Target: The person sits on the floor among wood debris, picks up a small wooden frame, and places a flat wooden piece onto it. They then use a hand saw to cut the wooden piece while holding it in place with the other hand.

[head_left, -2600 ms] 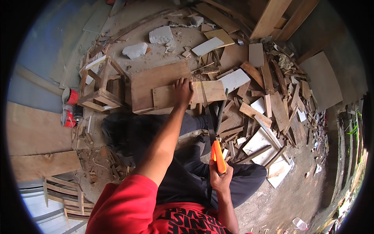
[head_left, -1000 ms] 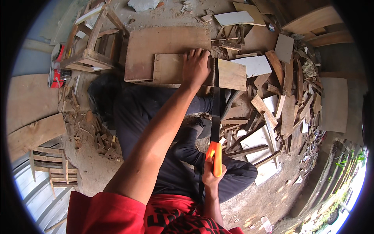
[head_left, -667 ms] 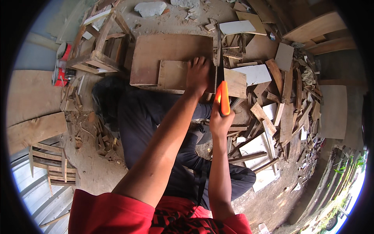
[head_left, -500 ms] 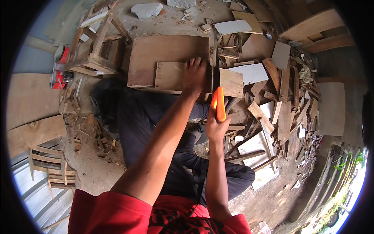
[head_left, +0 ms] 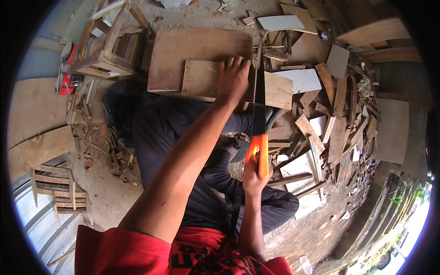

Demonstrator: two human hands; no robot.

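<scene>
My right hand (head_left: pixel 255 176) is closed around the orange handle of a handsaw (head_left: pixel 259 103). The dark blade points away from me and crosses a light wooden board (head_left: pixel 201 79) near its right end. That end (head_left: pixel 278 90) sticks out to the right of the blade. My left hand (head_left: pixel 234 79) presses on the board just left of the blade, fingers spread and bent toward its far edge. Under the board is a larger brown wooden box or block (head_left: pixel 197 43). Where the blade meets the board, the depth of any cut cannot be made out.
Wood offcuts (head_left: pixel 337 137) and white panels (head_left: pixel 300 81) lie piled to the right. A wooden frame (head_left: pixel 107 57) stands at the far left beside red cans (head_left: pixel 65 82). My bent legs (head_left: pixel 169 133) are below the box. A slatted wooden piece (head_left: pixel 57 188) lies at the left.
The saw has been drawn back toward me with my right hand, baring more of its blade. My left hand stays on the board. The whole view has shifted slightly.
</scene>
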